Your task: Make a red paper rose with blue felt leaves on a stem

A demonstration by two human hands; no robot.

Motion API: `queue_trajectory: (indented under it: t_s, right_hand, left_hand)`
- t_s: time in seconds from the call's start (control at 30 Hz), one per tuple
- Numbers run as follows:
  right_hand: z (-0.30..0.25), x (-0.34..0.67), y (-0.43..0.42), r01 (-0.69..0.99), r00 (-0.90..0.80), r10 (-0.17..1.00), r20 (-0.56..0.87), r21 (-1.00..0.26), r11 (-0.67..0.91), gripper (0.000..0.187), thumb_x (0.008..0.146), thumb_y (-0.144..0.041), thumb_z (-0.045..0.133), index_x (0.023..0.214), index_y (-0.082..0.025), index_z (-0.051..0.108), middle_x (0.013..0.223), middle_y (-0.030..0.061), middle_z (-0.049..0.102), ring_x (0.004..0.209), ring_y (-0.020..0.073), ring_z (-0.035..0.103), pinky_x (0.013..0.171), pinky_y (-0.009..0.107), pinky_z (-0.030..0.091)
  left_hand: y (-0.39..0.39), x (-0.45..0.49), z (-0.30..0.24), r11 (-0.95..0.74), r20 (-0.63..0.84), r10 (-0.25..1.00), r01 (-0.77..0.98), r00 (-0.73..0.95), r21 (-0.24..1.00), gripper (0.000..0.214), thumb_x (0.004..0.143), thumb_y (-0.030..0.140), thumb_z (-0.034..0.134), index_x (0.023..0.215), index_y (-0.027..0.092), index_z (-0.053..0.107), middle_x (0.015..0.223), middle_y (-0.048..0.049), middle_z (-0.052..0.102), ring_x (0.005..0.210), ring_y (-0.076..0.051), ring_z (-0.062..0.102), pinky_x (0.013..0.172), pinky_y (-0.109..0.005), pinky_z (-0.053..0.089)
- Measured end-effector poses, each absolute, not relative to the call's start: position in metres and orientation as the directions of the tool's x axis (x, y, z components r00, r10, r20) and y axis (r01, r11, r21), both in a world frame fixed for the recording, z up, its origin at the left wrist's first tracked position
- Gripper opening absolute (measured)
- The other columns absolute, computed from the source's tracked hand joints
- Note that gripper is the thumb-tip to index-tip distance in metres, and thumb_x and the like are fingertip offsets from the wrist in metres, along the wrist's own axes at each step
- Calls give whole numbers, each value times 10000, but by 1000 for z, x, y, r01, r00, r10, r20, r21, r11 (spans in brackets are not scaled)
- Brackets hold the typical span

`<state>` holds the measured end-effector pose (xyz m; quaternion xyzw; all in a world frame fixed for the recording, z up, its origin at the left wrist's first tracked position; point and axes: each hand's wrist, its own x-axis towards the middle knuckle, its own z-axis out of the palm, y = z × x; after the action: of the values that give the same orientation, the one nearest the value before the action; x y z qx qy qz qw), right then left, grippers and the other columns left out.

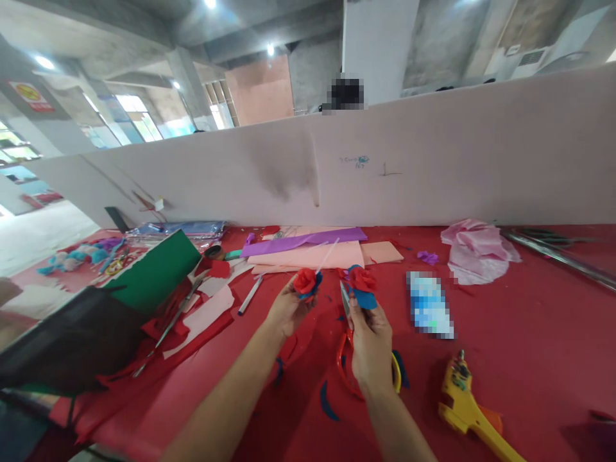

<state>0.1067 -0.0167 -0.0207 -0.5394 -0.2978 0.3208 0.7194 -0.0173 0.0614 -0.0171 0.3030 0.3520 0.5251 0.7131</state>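
Observation:
My left hand pinches a red flower with blue pieces at its base. A thin whitish stick slants up behind that flower. In my right hand is a second red flower, with a blue leaf-like piece under it. Scissors with red and yellow on the handles show around the right hand; whether that hand grips them I cannot tell. Curved blue scraps lie on the red table below.
A yellow glue gun lies at the right, with crumpled pink plastic farther back. Purple and peach sheets lie behind my hands. To the left are a marker, red scraps and a green board. A white partition borders the table's back.

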Motion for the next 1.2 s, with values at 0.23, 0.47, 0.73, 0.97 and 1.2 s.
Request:
queue_trajectory:
  t_s: [0.23,0.47,0.73,0.97,1.2]
  right_hand:
    - [-30,104,-16,-98,492,861,126,-975,199,133,733,-287,640,795,-170,651,736,4,649,653,145,519,631,256,420]
    - [-46,110,-10,30,511,849,137,-989,142,226,678,-229,597,865,-151,698,758,35,706,708,193,604,673,293,469]
    - [-39,116,-11,356,530,810,250,-933,56,198,684,-209,538,810,-149,678,706,21,668,668,185,568,627,271,438]
    - [-31,114,-13,445,511,787,345,-890,101,218,664,-189,515,805,-159,679,744,39,682,678,186,578,631,270,442]
    - [-34,115,-13,446,496,804,327,-891,87,216,666,-191,505,801,-157,670,741,41,679,680,191,579,641,279,443]
  left_hand:
    - [37,-21,-21,98,-69,995,-621,71,777,279,502,61,759,715,174,619,665,41,615,607,-73,539,611,-195,429]
    - [37,-23,-33,147,-140,988,-618,61,772,307,451,1,688,706,167,643,650,38,625,569,-75,533,554,-189,403]
    - [34,-22,-30,180,-171,982,-625,75,760,279,428,38,743,657,165,649,636,37,621,572,-79,534,556,-188,417]
    - [36,-24,-35,164,-167,985,-606,51,778,260,454,52,751,661,165,641,637,39,612,571,-79,523,554,-188,401]
    - [34,-23,-32,183,-186,981,-608,59,772,279,447,60,756,678,161,637,663,31,614,588,-92,535,562,-204,412]
